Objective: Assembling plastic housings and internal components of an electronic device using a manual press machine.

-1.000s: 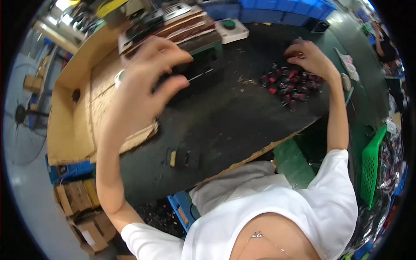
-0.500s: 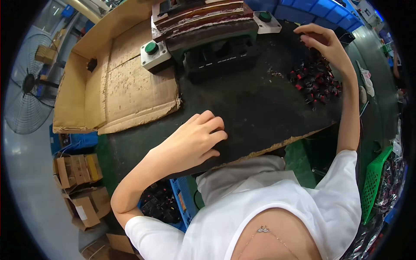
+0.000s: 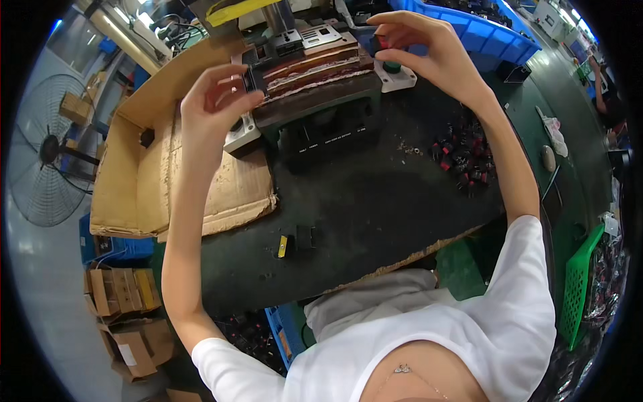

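At the left end of the press fixture [image 3: 315,67], my left hand [image 3: 213,107] pinches a small black plastic piece [image 3: 252,80] between thumb and fingertips. My right hand [image 3: 435,57] is raised at the fixture's right end, gripping a small black-and-red part [image 3: 380,44] by its fingertips. Below the right forearm lies a heap of similar black-and-red parts [image 3: 462,157]. Nearer me on the dark bench rest a small black block [image 3: 306,236] and a yellow-faced piece [image 3: 282,246]. Whether the left piece touches the fixture I cannot tell.
A press column [image 3: 278,17] rises behind the fixture. Green push buttons flank it; the right button [image 3: 392,66] shows near my thumb. A cut-open cardboard box [image 3: 134,181] covers the bench's left side. Blue bins [image 3: 469,27] stand at the back right.
My left hand has gone from the bench front up to the fixture's left end, uncovering two small pieces. My right hand has moved left from above the heap and now holds a black-and-red part.
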{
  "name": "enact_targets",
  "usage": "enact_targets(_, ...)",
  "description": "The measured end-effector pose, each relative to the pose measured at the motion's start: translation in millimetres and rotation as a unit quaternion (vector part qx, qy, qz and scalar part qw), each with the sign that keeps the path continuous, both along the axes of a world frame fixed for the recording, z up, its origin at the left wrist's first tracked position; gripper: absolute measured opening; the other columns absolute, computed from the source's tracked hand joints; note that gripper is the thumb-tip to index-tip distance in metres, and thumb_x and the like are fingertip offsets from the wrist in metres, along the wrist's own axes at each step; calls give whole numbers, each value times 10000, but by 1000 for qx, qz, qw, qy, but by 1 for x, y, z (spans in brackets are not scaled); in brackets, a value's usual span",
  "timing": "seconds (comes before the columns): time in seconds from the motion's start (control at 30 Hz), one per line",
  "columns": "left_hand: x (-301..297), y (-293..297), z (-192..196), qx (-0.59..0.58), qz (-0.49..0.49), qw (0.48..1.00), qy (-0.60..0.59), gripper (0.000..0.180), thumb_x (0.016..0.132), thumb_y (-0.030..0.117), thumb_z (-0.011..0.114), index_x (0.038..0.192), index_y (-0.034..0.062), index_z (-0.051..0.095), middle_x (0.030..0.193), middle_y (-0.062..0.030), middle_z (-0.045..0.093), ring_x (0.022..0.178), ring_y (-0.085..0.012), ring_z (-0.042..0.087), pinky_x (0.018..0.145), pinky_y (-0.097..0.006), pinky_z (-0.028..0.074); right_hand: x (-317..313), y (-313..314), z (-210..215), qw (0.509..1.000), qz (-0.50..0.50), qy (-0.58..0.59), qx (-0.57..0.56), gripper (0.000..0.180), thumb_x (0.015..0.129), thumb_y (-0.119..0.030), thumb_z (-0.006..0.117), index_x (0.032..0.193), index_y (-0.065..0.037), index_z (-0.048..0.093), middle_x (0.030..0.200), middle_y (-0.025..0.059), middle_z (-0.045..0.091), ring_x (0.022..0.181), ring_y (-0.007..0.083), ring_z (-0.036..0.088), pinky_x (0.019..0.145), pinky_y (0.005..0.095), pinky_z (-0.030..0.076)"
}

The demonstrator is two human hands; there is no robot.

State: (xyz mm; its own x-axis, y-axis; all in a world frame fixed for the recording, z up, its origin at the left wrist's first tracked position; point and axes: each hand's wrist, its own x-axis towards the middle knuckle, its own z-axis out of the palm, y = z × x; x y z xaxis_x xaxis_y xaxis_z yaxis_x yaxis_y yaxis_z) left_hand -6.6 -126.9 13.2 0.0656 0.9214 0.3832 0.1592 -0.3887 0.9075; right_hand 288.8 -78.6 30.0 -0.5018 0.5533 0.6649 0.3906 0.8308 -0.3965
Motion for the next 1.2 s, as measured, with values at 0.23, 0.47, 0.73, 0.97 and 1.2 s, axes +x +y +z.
enact_targets(0.23,-16,81,-18,97,21,995,21,227,748,-5,686,963,-14,616,883,-74,640,815,-110,610,749,-209,489,-27,31,4,997,6,-33,76,215,798,-99,648,971,18,599,852,95,645,779,174,644,743,268,511)
enact_targets(0.47,-14,100,-15,93,-16,993,69,191,764,19,682,945,-2,625,876,-59,654,818,-94,608,759,-203,482,-33,87,-12,997,28,-39,61,177,831,-106,612,961,15,622,848,93,654,764,160,635,746,262,511)
enact_targets(0.73,-27,106,-4,83,-37,984,151,165,796,60,658,943,-7,621,849,-63,670,815,-84,621,674,-181,478,-44,107,-19,997,68,-34,-2,136,820,-95,612,903,13,613,785,105,639,681,179,608,658,277,488)
enact_targets(0.97,-31,111,6,46,-66,974,210,155,818,31,621,961,-25,598,948,-68,634,907,-119,616,813,-197,479,-46,83,-3,970,100,-64,214,109,777,-57,643,855,10,607,712,133,634,637,192,617,590,298,478)
enact_targets(1.2,-30,107,6,99,-39,948,299,136,806,42,638,901,-36,580,915,-64,619,886,-139,629,804,-211,490,-45,98,-7,995,53,-81,3,89,773,-38,639,840,13,613,714,138,635,633,197,614,612,302,484)
